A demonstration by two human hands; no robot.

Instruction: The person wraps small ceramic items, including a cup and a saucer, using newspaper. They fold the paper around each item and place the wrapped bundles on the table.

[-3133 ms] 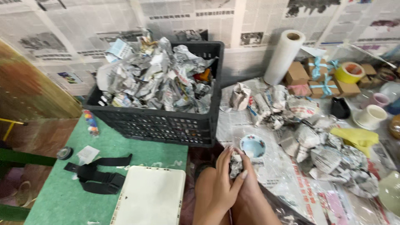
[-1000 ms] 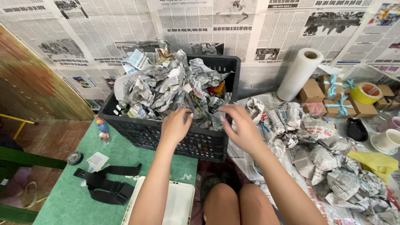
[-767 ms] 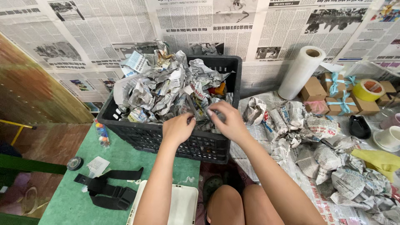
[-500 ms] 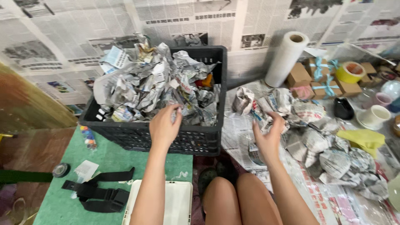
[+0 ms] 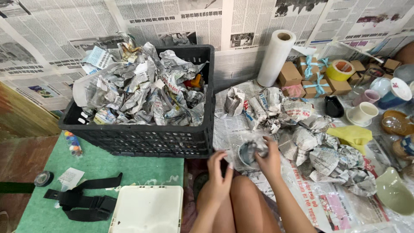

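Now my right hand (image 5: 269,157) grips a small cup (image 5: 249,152) half wrapped in newspaper, low over the newspaper-covered floor (image 5: 233,129) just right of the black crate (image 5: 146,140) of crumpled paper. My left hand (image 5: 219,172) hangs open beside it, fingers loosely curled, holding nothing.

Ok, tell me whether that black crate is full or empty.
Full. The black crate is heaped with crumpled newspaper bundles that rise above its rim.
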